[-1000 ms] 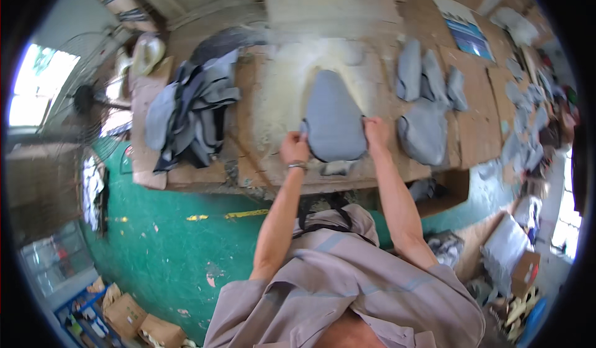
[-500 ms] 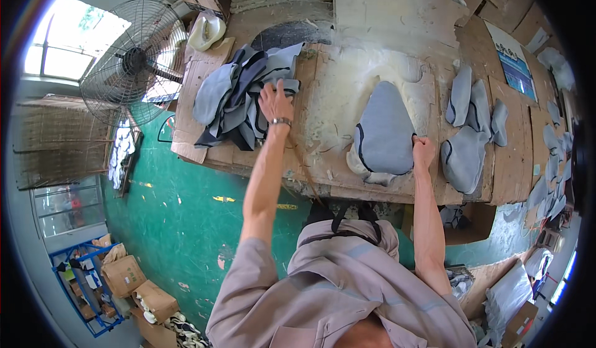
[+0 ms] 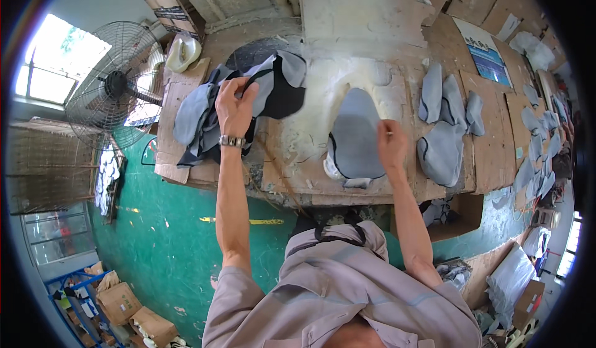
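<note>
My left hand point(image 3: 234, 107) is closed on the black edge of a grey fabric piece point(image 3: 282, 86), its black underside showing, half lifted off a heap of similar grey fabric pieces point(image 3: 194, 113). To the right, a rounded, tapering grey cover point(image 3: 357, 134) with black edging lies over a cream foam piece point(image 3: 332, 169), which peeks out at its lower left. My right hand point(image 3: 392, 144) is at the cover's right edge, fingers curled together. What those fingers hold, if anything, is hidden.
Several grey padded pieces point(image 3: 442, 152) lie right of my right hand on the cardboard-covered table point(image 3: 372, 194). A cream moulded piece point(image 3: 183, 53) sits at the far left, beside a large wire fan point(image 3: 115, 84). Under the table stands an open cardboard box point(image 3: 462, 217).
My left hand has closed on a fabric piece and partly raised it from the heap, turning its black underside up. My right hand has moved up slightly along the cover's edge. The view has shifted.
</note>
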`<action>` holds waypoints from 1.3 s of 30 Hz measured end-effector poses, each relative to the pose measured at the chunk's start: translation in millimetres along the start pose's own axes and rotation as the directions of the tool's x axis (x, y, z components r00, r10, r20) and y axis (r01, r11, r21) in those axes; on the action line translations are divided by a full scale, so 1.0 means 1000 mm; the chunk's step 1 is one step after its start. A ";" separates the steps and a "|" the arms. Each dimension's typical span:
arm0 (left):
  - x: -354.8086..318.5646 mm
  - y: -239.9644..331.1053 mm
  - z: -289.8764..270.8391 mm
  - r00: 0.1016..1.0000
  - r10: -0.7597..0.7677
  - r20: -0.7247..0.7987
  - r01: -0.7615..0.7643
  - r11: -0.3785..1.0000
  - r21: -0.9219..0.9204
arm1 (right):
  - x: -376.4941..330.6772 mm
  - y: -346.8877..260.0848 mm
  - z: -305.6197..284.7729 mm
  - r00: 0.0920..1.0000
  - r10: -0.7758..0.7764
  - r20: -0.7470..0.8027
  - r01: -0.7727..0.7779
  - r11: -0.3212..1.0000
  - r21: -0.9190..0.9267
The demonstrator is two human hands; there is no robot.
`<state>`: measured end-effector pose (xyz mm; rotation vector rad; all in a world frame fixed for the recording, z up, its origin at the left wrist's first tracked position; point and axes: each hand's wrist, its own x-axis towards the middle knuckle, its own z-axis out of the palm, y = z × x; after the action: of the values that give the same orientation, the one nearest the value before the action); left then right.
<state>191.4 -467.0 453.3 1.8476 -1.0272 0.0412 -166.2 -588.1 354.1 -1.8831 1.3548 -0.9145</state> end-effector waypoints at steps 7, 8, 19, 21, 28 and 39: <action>-0.050 0.094 0.016 0.976 0.099 0.196 -0.062 0.980 -0.187 | 0.006 -0.146 0.004 0.746 0.040 0.665 -0.649 0.267 0.712; -0.055 0.101 0.018 0.968 0.153 0.201 -0.114 0.975 -0.192 | 0.014 -0.148 0.003 0.630 0.076 0.773 -0.758 -0.156 0.633; -0.135 0.068 0.091 0.875 -0.419 0.240 0.476 0.665 -0.575 | 0.034 -0.110 0.000 0.843 0.009 0.538 -0.460 -0.505 0.730; -0.158 0.083 0.118 0.667 -0.483 0.566 0.726 0.254 -0.639 | 0.026 -0.100 0.003 0.840 0.102 0.534 -0.412 -0.522 0.747; -0.142 0.086 0.188 0.693 -0.140 0.707 0.445 -0.688 -0.573 | -0.005 -0.027 -0.014 0.844 0.076 0.531 -0.414 -0.537 0.735; -0.254 0.026 0.112 0.449 -0.338 0.827 0.764 -0.335 -0.551 | -0.072 0.063 -0.060 0.603 0.536 0.591 -0.714 0.031 0.700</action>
<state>-32.2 -397.3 302.1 0.7035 0.1194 -1.4123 -264.9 -541.4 324.5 -0.3025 0.9980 -0.7020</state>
